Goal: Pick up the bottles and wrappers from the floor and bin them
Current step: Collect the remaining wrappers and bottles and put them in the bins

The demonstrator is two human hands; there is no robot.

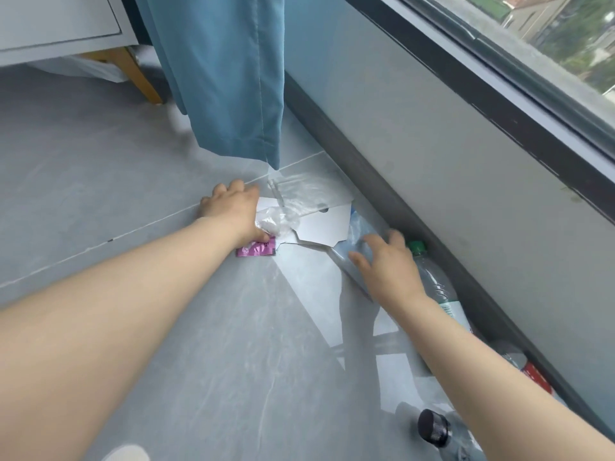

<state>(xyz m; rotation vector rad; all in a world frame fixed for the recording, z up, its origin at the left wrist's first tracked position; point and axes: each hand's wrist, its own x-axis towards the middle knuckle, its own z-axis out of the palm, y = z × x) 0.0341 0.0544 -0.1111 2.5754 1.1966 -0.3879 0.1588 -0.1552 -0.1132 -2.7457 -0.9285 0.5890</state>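
Where grey floor [100,194] meets wall [432,128], our left hand [233,211] clamps a crumpled clear wrapper [278,222] beside a purple sachet [255,251]; our right hand [382,264], fingers spread, hovers just beside a green-capped bottle [434,284] lying along the skirting [329,134]

The left hand [233,207] hides its own fingertips below the knuckles, where it grips the crumpled clear wrapper [278,224]. It also covers one corner of the pink wrapper [256,251], whose print is too small to read. The right hand [382,264], with fingers spread, is blurred, and it cannot be told whether it touches the bluish plastic [357,227] below it. The right forearm covers part of the green-capped bottle [436,287] and most of the red-labelled bottle [535,374]. The black-capped bottle [432,427] is cut off by the bottom edge. A white shape [126,454] at the same edge cannot be identified.
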